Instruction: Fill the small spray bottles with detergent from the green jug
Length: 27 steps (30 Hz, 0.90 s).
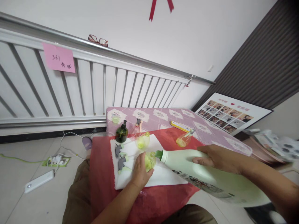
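My left hand [142, 172] is wrapped round a small see-through yellow-green bottle [150, 161] above a white cloth [173, 177]. A large pale-green detergent jug [196, 165] lies tilted almost level in my right hand [211, 158]. Its green spout [159, 154] meets the small bottle's mouth; whether liquid is flowing I cannot tell. Just behind stands a similar capless bottle [143, 141] with some yellow liquid in it. Two grey-and-green spray heads, one upper [119, 150] and one lower [122, 163], rest on the cloth's left side.
A dark green pump bottle [121, 133] and a clear pinkish spray bottle [135, 130] stand at the back left. Farther right are a spray bottle [183, 141] with yellow liquid and a yellow pack [180, 126]. Red cloth [101, 174] covers the table's front; a radiator [93, 87] stands behind.
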{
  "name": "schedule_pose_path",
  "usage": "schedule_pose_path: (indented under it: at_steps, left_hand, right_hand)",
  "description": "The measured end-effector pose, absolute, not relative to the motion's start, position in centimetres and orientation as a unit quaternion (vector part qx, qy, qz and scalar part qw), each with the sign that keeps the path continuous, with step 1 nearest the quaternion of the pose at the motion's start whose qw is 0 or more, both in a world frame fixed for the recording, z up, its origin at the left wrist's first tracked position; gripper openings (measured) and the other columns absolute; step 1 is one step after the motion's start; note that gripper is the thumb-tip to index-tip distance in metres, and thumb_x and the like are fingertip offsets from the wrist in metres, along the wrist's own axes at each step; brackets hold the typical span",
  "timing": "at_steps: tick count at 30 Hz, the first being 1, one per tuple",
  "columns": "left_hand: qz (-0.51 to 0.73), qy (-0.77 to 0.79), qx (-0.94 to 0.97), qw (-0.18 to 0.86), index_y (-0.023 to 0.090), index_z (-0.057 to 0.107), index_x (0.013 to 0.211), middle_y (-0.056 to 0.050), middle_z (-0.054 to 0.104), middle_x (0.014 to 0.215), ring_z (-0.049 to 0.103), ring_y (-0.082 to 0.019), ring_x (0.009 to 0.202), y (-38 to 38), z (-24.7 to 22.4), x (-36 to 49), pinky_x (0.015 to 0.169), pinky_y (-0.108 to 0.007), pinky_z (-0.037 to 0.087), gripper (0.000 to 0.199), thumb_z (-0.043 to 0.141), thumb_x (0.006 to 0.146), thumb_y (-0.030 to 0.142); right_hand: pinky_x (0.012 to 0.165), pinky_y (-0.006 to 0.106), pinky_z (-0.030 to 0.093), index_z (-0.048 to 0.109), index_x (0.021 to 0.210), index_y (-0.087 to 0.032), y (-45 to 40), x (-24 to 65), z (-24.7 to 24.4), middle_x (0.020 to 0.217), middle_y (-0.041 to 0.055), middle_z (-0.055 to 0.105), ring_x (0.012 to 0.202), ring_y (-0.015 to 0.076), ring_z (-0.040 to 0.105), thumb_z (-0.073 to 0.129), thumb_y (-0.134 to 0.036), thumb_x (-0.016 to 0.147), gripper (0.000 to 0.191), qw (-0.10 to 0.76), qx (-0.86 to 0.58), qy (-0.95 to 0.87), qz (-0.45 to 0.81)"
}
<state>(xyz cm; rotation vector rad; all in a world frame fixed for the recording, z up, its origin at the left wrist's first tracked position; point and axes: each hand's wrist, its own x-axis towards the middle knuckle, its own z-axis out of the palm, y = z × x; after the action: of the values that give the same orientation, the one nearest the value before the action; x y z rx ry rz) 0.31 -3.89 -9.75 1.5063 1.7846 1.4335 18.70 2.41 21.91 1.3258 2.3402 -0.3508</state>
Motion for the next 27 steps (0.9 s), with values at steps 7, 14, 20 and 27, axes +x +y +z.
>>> schedule_pose_path:
  at_steps: [7, 14, 20, 27]
  left_hand:
    - [0.506, 0.642, 0.539, 0.205, 0.020, 0.026, 0.141, -0.013, 0.043, 0.141, 0.038, -0.029, 0.133, -3.85, -9.72, 0.35, 0.113, -0.043, 0.031, 0.083, 0.066, 0.069, 0.023]
    - [0.506, 0.640, 0.541, 0.204, 0.021, 0.025, 0.141, -0.013, 0.042, 0.141, 0.037, -0.029, 0.134, -3.84, -9.84, 0.32, 0.114, -0.044, 0.031, 0.083, 0.066, 0.069, 0.025]
    - [0.505, 0.640, 0.542, 0.201, 0.022, 0.024, 0.142, -0.012, 0.041, 0.142, 0.036, -0.029, 0.135, -3.86, -9.89, 0.32, 0.114, -0.044, 0.031, 0.083, 0.065, 0.070, 0.024]
    - [0.502, 0.643, 0.544, 0.198, 0.018, 0.024, 0.142, -0.014, 0.041, 0.143, 0.036, -0.029, 0.135, -3.83, -9.96, 0.33, 0.114, -0.044, 0.031, 0.083, 0.065, 0.070, 0.025]
  right_hand:
    - [0.065, 0.035, 0.042, 0.057, 0.081, -0.019, 2.22, 18.32, 22.11, 0.083, 0.0108, 0.069, 0.076, 0.0271, 0.064, 0.040, -0.067, 0.083, 0.051, 0.204, 0.483, 0.843, -0.121]
    - [0.066, 0.036, 0.044, 0.059, 0.085, -0.018, 2.25, 18.33, 22.18, 0.085, 0.0119, 0.070, 0.078, 0.0286, 0.064, 0.039, -0.071, 0.082, 0.057, 0.207, 0.483, 0.840, -0.138]
    - [0.066, 0.035, 0.044, 0.060, 0.086, -0.018, 2.31, 18.58, 22.12, 0.086, 0.0114, 0.070, 0.078, 0.0284, 0.064, 0.038, -0.073, 0.081, 0.059, 0.201, 0.473, 0.845, -0.145]
    - [0.065, 0.034, 0.043, 0.060, 0.083, -0.018, 2.13, 18.38, 22.21, 0.082, 0.0107, 0.070, 0.075, 0.0273, 0.064, 0.041, -0.070, 0.082, 0.056, 0.188, 0.471, 0.848, -0.153]
